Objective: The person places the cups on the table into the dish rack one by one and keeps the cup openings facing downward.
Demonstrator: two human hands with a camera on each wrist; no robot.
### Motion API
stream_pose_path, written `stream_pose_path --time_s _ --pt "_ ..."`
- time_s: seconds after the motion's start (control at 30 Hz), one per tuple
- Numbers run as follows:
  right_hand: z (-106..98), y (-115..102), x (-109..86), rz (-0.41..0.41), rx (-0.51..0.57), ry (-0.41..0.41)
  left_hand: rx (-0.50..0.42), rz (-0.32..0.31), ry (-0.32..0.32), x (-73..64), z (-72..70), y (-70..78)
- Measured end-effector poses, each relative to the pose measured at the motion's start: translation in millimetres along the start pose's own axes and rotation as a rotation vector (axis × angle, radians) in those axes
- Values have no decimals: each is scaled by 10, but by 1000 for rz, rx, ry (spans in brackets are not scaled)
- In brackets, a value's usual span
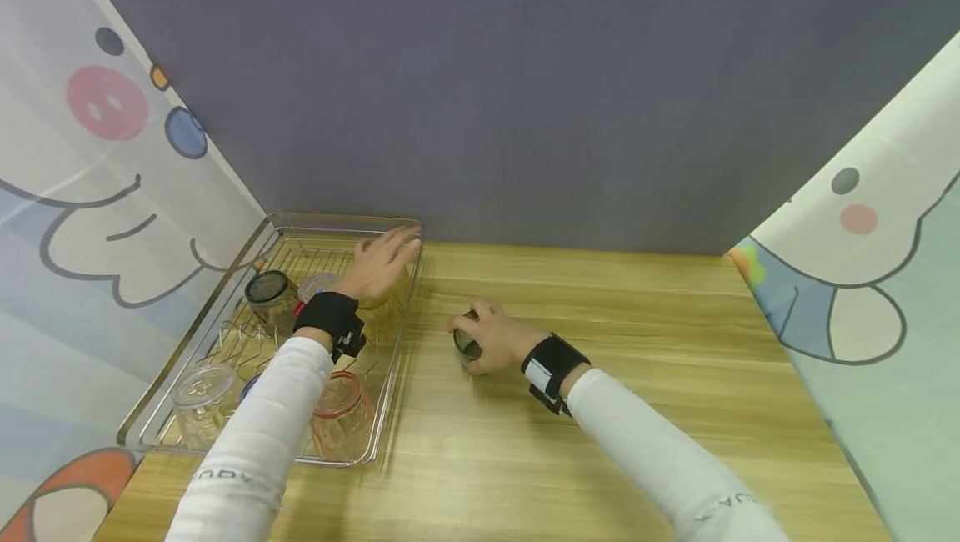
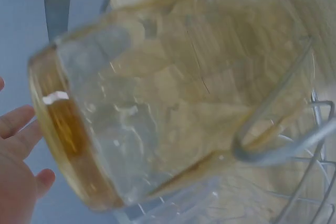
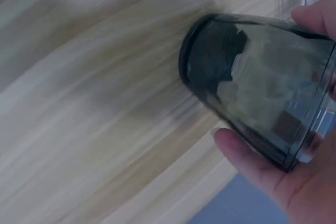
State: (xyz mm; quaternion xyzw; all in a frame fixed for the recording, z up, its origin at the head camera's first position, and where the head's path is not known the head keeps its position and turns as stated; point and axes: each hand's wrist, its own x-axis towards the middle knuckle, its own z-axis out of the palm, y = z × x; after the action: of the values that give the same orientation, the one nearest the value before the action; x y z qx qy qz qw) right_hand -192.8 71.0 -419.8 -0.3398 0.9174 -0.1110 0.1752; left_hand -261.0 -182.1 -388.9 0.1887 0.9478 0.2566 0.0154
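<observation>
My right hand grips a dark grey tinted drinking glass from above, thumb and fingers on opposite sides near its rim. The thick base of that glass points down at the wooden table; whether it touches cannot be told. Over the far right part of the wire rack, my left hand is spread, its fingers apart from the amber glass. This amber glass stands upside down among the rack's wires, its thick base uppermost.
A metal tray with the wire rack lies at left. Upside-down glasses stand in it: a dark one, a clear one, a pinkish-red one and others partly hidden by the left arm. A grey partition rises behind the table.
</observation>
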Motion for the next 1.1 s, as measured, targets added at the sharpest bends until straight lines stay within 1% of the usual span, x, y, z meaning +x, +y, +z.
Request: stream_pose_path --time_s 0.1,0.3,0.43,0.6,0.67,0.73,0.87,1.1 --pt "2 -10 13 54 56 -35 -50 0 45 2 -28 -76" --pt "22 21 13 51 115 -33 -136 -1 102 -30 -117 -186" --pt "32 56 5 38 151 -35 -153 2 135 -59 -188 -215" --pt "24 125 -22 23 228 -27 -148 21 161 -93 -239 -210" --pt "5 162 -39 10 260 -1 -140 34 172 -98 -249 -199" --pt "-23 198 -54 -4 289 43 -129 57 182 -97 -261 -173" --pt "-110 269 -80 -15 353 136 -98 115 177 -65 -283 -91" --pt "-297 363 -139 -7 455 196 -62 192 196 -39 -306 123"
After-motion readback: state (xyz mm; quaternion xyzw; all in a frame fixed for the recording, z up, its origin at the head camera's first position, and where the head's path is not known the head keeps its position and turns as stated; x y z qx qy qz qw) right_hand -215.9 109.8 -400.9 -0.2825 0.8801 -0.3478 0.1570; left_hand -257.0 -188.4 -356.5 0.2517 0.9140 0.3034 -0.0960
